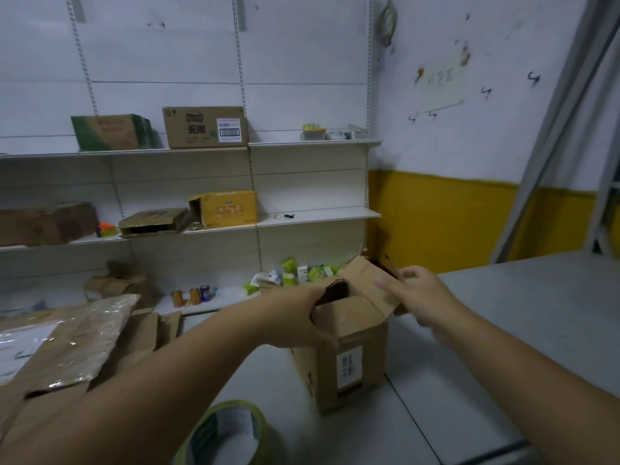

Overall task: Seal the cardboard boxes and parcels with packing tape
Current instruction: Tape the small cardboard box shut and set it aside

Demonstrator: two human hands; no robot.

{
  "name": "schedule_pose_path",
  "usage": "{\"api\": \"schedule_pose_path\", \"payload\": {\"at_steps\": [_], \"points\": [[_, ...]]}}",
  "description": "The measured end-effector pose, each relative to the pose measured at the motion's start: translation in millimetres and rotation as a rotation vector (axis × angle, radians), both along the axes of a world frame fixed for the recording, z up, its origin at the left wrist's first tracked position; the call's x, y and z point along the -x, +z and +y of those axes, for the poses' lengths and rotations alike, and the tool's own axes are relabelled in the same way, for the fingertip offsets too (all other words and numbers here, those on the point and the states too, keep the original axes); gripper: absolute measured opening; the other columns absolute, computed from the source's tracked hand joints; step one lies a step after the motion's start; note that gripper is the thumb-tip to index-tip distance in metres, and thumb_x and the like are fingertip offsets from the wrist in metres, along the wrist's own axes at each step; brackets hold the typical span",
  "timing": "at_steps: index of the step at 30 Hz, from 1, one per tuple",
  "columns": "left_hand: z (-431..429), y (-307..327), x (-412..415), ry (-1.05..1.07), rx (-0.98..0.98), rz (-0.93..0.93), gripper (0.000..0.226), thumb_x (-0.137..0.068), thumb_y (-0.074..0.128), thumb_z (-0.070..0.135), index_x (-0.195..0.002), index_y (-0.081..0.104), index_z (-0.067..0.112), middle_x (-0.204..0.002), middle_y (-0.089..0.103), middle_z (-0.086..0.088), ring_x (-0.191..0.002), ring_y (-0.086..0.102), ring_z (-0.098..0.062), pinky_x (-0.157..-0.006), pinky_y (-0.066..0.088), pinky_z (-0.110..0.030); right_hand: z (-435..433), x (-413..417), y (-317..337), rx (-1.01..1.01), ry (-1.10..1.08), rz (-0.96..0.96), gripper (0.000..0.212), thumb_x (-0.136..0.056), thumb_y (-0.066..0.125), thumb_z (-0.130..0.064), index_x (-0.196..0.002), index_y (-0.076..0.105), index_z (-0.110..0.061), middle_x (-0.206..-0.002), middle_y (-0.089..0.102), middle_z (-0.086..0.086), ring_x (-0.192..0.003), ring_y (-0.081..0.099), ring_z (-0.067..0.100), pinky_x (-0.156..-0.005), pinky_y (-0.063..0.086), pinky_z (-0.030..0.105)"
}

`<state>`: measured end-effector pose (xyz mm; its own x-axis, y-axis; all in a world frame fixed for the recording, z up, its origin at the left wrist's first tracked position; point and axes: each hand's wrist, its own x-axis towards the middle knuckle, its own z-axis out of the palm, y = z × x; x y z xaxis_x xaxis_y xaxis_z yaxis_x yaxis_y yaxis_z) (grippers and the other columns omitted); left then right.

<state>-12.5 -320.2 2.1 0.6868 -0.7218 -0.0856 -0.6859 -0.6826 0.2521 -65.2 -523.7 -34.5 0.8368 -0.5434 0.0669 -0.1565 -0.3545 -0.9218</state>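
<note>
A small brown cardboard box with a white label stands upright on the grey table, its top flaps partly raised. My left hand grips the box's upper left edge, fingers curled over the near flap. My right hand holds the raised right flap, thumb and fingers pinching the cardboard. A roll of packing tape with a greenish core lies on the table near the bottom edge, under my left forearm.
Flattened cartons and a plastic-wrapped brown parcel are piled at the left. Wall shelves behind hold cartons, cans and small green packets. A yellow-painted wall band and a metal frame stand at the right.
</note>
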Motion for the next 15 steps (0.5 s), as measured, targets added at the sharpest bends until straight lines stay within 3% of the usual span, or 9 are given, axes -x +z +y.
{"api": "schedule_pose_path", "payload": {"at_steps": [2,3,6,9,11,13,15], "points": [[-7.1,-4.2,-2.5,0.025,-0.087,-0.024,0.065,-0.077,0.072,0.046,-0.131,0.043,0.025,-0.117,0.053,0.005,-0.099,0.052,-0.013,-0.086,0.048,-0.027,10.2,0.8,-16.5,-0.023,-0.043,-0.038,0.062,-0.080,0.075,-0.034,-0.130,0.044,-0.014,-0.124,0.056,0.008,-0.095,0.061,0.022,-0.059,0.051,0.026],[-9.1,-5.7,-2.1,0.046,-0.051,-0.031,0.063,-0.074,0.074,0.045,-0.127,0.045,0.024,-0.112,0.051,0.006,-0.097,0.051,-0.012,-0.081,0.047,-0.025,14.2,1.7,-22.2,-0.051,-0.049,-0.058,0.061,-0.080,0.075,-0.032,-0.130,0.046,-0.014,-0.121,0.058,0.006,-0.095,0.060,0.020,-0.062,0.051,0.027],[-10.9,-9.4,8.3,0.062,0.164,-0.150,0.051,-0.072,0.078,0.038,-0.114,0.050,0.028,-0.099,0.050,0.011,-0.087,0.051,-0.009,-0.072,0.049,-0.022,23.0,8.0,-24.4,-0.151,-0.019,-0.077,0.038,-0.089,0.063,-0.040,-0.114,0.061,-0.011,-0.088,0.063,0.000,-0.068,0.052,0.010,-0.048,0.034,0.018],[-12.1,-16.1,18.0,-0.034,0.230,-0.235,0.028,-0.082,0.068,0.036,-0.106,0.055,0.031,-0.093,0.055,0.012,-0.083,0.055,-0.007,-0.071,0.052,-0.024,24.9,6.9,-17.9,-0.254,-0.061,-0.048,0.043,-0.092,0.049,-0.055,-0.112,0.058,-0.018,-0.080,0.056,0.002,-0.062,0.044,0.012,-0.048,0.030,0.022],[-13.2,-16.3,22.4,-0.091,0.224,-0.092,0.015,-0.090,0.056,0.043,-0.100,0.056,0.032,-0.092,0.061,0.011,-0.084,0.059,-0.006,-0.076,0.054,-0.027,23.9,2.5,-14.8,-0.285,-0.067,-0.021,0.053,-0.089,0.049,-0.060,-0.121,0.054,-0.018,-0.074,0.049,0.001,-0.056,0.040,0.011,-0.045,0.028,0.022],[-13.0,-8.6,23.0,-0.069,0.223,0.153,0.036,-0.095,0.038,0.052,-0.110,0.059,0.027,-0.100,0.064,0.006,-0.091,0.061,-0.010,-0.085,0.051,-0.028,21.2,-0.2,-13.1,-0.317,-0.025,0.026,0.048,-0.089,0.052,-0.055,-0.125,0.051,-0.023,-0.069,0.046,0.001,-0.050,0.036,0.009,-0.040,0.026,0.021],[-12.5,0.4,16.3,0.009,0.250,0.301,0.052,-0.096,0.025,0.055,-0.119,0.057,0.021,-0.109,0.061,0.001,-0.097,0.057,-0.015,-0.092,0.044,-0.031,16.0,-3.3,-10.8,-0.357,0.001,0.056,0.032,-0.093,0.051,-0.038,-0.118,0.055,-0.019,-0.065,0.044,0.002,-0.047,0.032,0.009,-0.039,0.024,0.020]]}}
